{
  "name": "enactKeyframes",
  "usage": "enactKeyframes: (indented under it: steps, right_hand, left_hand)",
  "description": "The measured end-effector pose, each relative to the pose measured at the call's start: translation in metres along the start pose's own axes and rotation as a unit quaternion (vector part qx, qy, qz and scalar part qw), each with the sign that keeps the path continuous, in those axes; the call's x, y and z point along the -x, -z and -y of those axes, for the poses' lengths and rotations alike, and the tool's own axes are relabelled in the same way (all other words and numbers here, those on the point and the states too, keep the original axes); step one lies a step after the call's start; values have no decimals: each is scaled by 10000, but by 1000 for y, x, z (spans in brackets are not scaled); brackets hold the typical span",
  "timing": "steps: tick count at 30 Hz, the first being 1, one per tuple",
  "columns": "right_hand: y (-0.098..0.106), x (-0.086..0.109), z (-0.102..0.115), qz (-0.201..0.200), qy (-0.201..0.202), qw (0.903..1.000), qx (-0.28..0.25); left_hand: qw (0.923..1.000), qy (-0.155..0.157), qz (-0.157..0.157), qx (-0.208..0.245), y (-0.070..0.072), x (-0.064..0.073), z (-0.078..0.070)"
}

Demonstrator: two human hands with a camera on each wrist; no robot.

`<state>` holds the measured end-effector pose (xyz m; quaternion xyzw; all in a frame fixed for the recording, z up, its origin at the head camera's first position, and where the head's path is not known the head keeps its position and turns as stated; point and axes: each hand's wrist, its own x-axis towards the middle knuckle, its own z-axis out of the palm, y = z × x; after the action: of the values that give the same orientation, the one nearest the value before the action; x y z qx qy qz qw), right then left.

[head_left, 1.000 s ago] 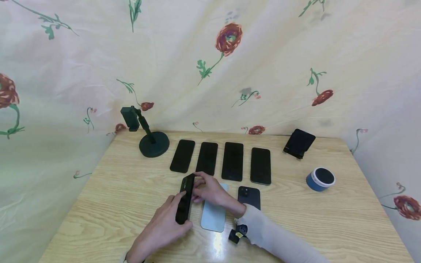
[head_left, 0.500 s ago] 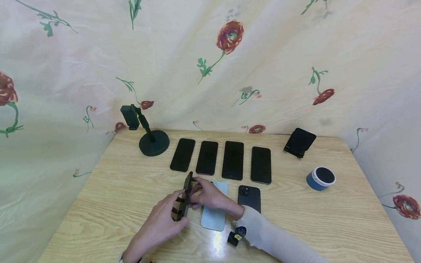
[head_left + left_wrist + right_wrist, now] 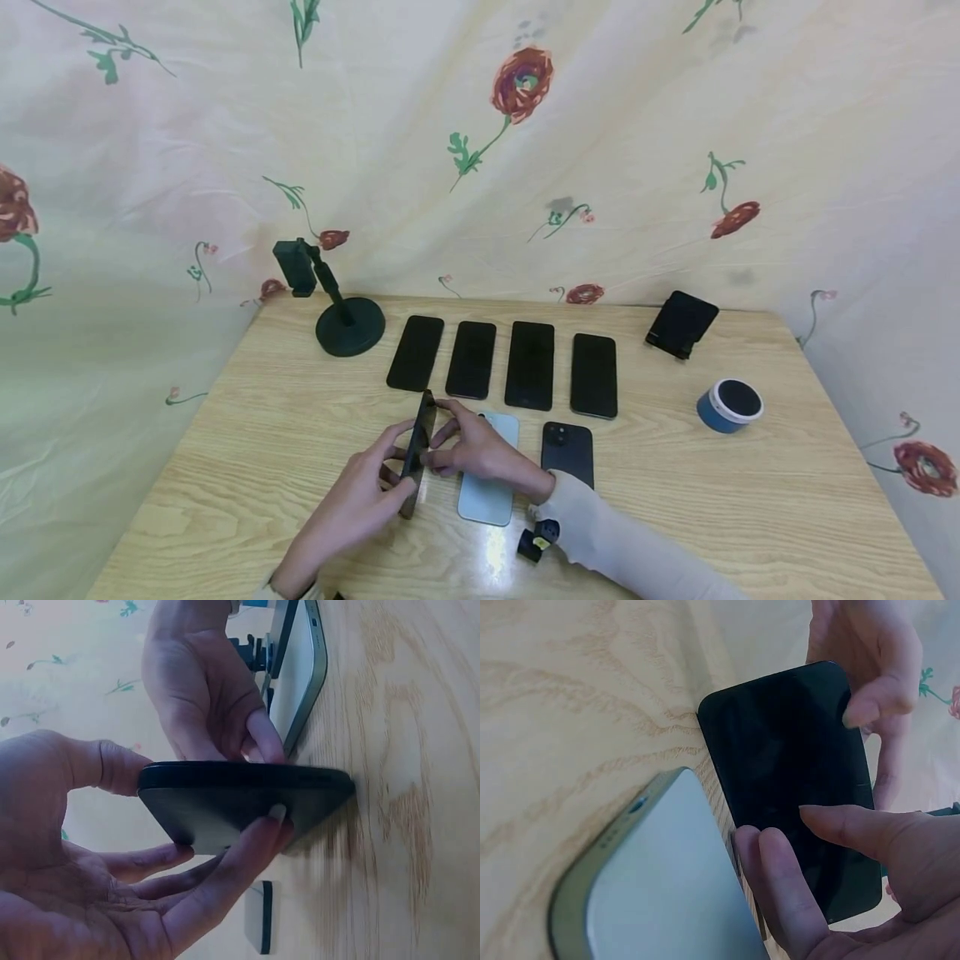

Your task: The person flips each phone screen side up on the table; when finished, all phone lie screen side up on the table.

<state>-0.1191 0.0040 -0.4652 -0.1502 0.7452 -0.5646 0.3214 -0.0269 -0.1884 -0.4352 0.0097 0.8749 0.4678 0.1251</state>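
A black smartphone (image 3: pixel 420 450) is tilted up on its long edge, its screen turned right. My left hand (image 3: pixel 362 492) grips it by the edges, thumb on the near part and fingers spread across the back in the left wrist view. My right hand (image 3: pixel 474 443) holds its far part from the screen side with curled fingers. In the right wrist view, the thumb and two fingertips lie against the dark screen (image 3: pixel 780 750). Partly under my right hand is a light blue phone (image 3: pixel 487 500), back up. A dark blue phone (image 3: pixel 567 450) lies right of that, partly hidden by my forearm.
Behind stand several black phones in a row, screens up, from a left one (image 3: pixel 416 353) to a right one (image 3: pixel 594 375). A phone stand (image 3: pixel 350 327) is back left, a folding stand (image 3: pixel 681 323) back right, and a blue-white round container (image 3: pixel 730 406) right.
The phone in my hands has turned from showing its back upward to standing on edge with its screen toward the right. Both hands have shifted slightly left.
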Motion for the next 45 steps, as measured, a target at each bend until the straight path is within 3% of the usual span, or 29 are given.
enactKeyframes:
  steps: [11, 20, 27, 34, 40, 45]
  right_hand:
    - [0, 0, -2, -311, 45, 9956, 885]
    - [0, 0, -3, -571, 253, 9868, 1496]
    - [-1, -1, -4, -847, 450, 9764, 1934]
    - [-5, -1, -4, -994, 317, 9739, 2017]
    - [-4, -1, -4, -1025, 399, 9753, 1916]
    - [-4, -2, -4, -1006, 394, 9753, 1926]
  left_hand:
    - [9981, -19, 324, 531, 17, -5, 11]
    - [9987, 181, -97, 474, 20, -7, 15]
    - [9985, 426, -314, 126, 21, -10, 21]
    - [9975, 561, -430, 5, 19, -14, 26]
    - [9984, 405, -404, -26, 16, -16, 28]
    - [9975, 504, -458, -189, 14, -18, 28]
